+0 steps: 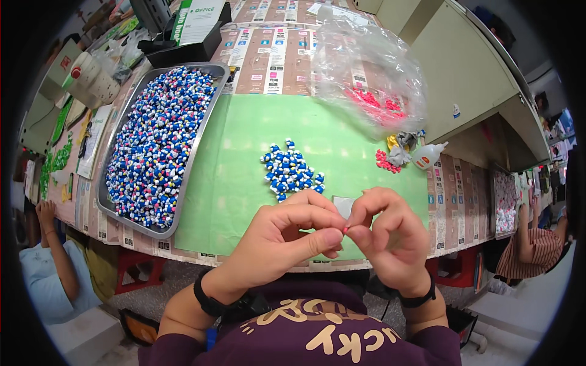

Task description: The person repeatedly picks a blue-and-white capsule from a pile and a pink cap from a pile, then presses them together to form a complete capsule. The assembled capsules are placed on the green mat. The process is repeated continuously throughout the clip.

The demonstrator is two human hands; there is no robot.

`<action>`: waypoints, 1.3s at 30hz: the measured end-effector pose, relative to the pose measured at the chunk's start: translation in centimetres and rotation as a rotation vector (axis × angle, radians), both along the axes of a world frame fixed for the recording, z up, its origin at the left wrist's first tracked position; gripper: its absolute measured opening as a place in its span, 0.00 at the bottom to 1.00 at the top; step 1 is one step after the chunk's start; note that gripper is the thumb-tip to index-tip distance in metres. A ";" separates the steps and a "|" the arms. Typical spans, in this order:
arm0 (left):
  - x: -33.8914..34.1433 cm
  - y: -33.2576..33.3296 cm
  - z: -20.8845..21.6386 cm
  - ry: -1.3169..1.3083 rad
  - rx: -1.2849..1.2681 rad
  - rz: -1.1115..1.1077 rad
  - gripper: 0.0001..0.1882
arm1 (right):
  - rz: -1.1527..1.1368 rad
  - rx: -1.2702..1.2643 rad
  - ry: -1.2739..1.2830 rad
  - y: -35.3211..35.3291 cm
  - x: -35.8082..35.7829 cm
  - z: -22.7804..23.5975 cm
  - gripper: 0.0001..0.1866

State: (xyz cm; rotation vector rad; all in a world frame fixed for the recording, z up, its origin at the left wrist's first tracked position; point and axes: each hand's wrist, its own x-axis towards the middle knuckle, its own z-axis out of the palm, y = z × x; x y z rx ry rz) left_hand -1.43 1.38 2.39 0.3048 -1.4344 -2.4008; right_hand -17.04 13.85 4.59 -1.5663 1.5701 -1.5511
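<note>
Right hand (390, 238) pinches a pink piece (346, 230). I cannot tell whether the left hand (287, 235), beside it, pinches anything. Blue-and-white pieces (287, 171) lie beyond.

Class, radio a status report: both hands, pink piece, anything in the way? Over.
Left grip and right grip together at small pink piece. Piece mostly hidden. Blue-and-white pile just beyond, not blocking.

The head view (wide fisheye) looks closely down at hands (271, 238) (394, 244).
</note>
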 end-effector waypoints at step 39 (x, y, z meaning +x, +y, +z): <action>2.2 -1.7 -2.7 -0.081 -0.046 0.203 0.13 | -0.051 0.327 0.504 -0.9 -3.7 -1.5 0.12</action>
